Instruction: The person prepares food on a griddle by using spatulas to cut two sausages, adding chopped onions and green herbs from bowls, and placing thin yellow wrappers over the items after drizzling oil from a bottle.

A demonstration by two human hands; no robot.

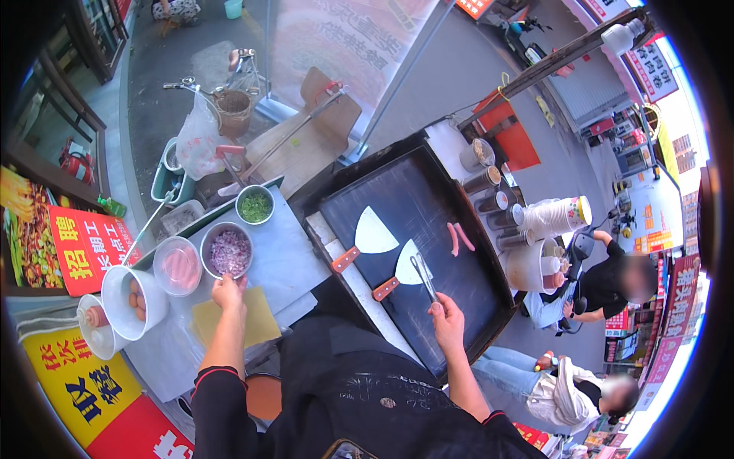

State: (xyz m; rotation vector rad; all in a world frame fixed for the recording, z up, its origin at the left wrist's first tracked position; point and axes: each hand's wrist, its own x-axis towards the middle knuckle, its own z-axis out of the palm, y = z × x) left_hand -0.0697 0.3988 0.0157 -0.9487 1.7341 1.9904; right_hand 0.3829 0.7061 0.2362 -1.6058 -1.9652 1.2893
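My left hand (230, 291) grips the near rim of a metal bowl (207, 264) of chopped red onion (230, 252). My right hand (447, 322) holds metal tongs (423, 275) over the dark griddle (459, 275). The tong tips lie above the blade of a wood-handled scraper (406, 265); a second scraper (374, 232) rests beyond it. Two thin pink sausages (460, 238) lie toward the griddle's right side. On the left worktop (281, 252) stand a bowl of chopped green herbs or scallion (254, 207), a clear tub of sausages (179, 267) and a white bucket of eggs (136, 301).
A yellowish sheet (252, 318) lies below my left wrist. Jars (481, 180), stacked paper cups (559, 217) and a bucket of squeeze bottles (527, 267) line the griddle's right edge. A person on a scooter (608, 287) and a standing person (567, 390) are beyond it.
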